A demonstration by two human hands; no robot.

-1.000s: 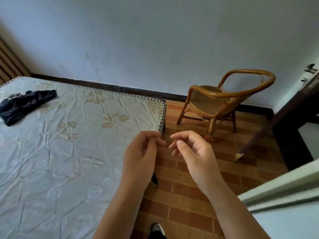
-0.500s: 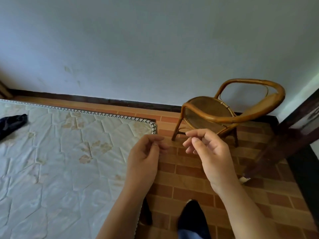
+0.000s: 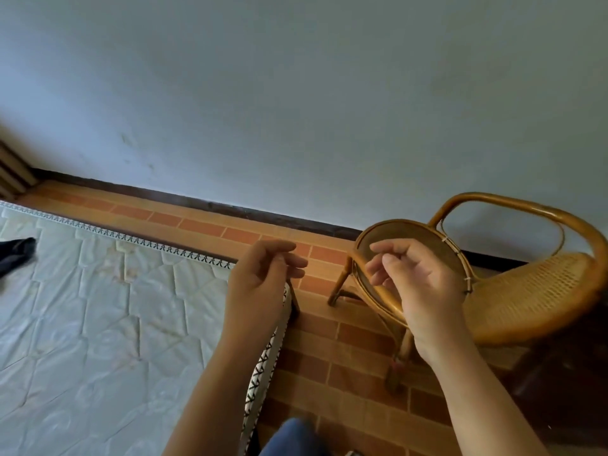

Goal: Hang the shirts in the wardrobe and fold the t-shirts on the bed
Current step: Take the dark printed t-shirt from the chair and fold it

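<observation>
Garment (image 3: 14, 256), one dark crumpled piece, lies unfolded at the far left of the bed (image 3: 98, 324). No folding or hanging shows, so most of the task seems left. Left hand (image 3: 260, 281) and right hand (image 3: 418, 284) hover empty, fingers loosely curled. The view has swung toward the chair (image 3: 526, 291), and the hands have drifted apart.

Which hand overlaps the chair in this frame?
The right hand: it shows in front of the rattan chair. The left hand is instead over the corner of the mattress, clear of the chair.
</observation>
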